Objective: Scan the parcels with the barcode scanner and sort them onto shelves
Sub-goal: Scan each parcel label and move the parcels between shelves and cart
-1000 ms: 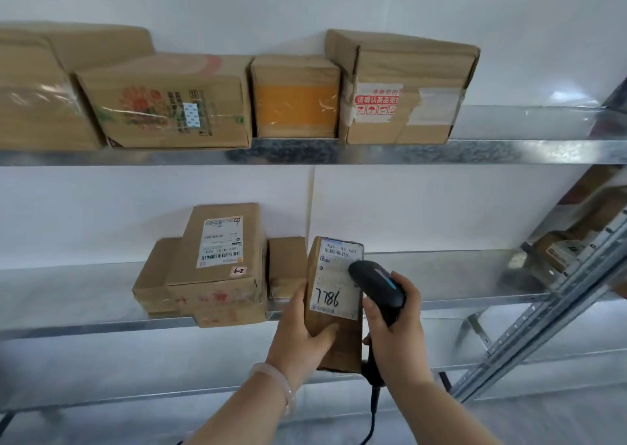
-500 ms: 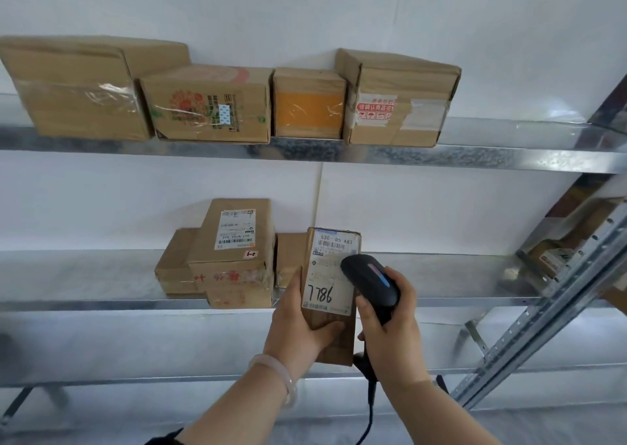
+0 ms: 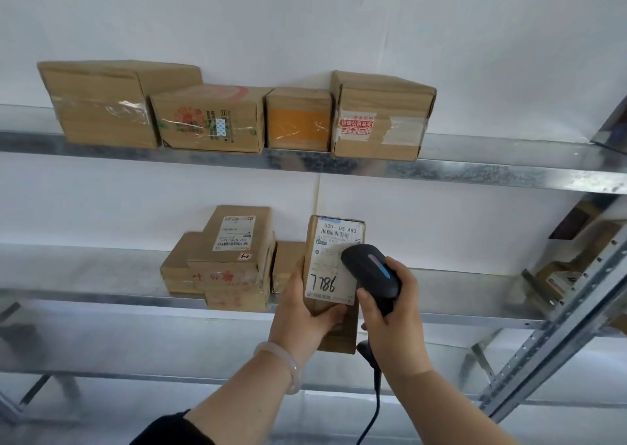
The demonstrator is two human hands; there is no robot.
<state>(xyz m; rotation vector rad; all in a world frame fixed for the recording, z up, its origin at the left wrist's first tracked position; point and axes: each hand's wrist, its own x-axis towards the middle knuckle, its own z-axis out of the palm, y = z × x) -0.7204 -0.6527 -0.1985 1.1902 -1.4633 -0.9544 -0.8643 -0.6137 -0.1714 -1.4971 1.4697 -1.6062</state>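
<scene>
My left hand (image 3: 298, 322) holds a small brown parcel (image 3: 334, 241) upright in front of the middle shelf (image 3: 101, 295). Its white label faces me, with "7786" handwritten on it and a barcode near the top. My right hand (image 3: 393, 329) grips a black barcode scanner (image 3: 371, 271), whose head lies over the label's right side. The scanner's cable hangs down between my forearms.
Several cardboard boxes (image 3: 220, 258) are stacked on the middle shelf just left of the held parcel. The top shelf (image 3: 509, 169) carries a row of brown boxes (image 3: 210, 119). A slanted metal upright (image 3: 559, 336) and more boxes (image 3: 556, 278) stand at the right.
The view has tilted and drawn back, so the shelves sit lower in frame. Both hands with the parcel and the scanner have risen slightly toward the middle shelf.
</scene>
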